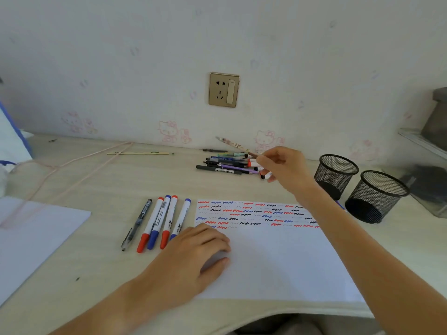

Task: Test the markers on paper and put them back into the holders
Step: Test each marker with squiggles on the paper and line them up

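A white sheet (278,262) with rows of red, blue and black squiggles lies in front of me. My left hand (193,257) rests flat on its left edge. My right hand (285,168) is raised over a pile of pens (227,164) at the back and pinches a thin patterned pen (234,145) that points up and to the left. Several white markers with red and blue caps (162,223) and a black gel pen (136,224) lie side by side left of the sheet. Two black mesh holders (335,175) (376,195) stand at the right, and both look empty.
A second white sheet (36,238) lies at the left. A pink cord (72,170) and a wooden stick (140,153) lie at the back left. A wall socket (223,90) sits above the desk. Grey boxes (430,180) stand behind the holders at far right.
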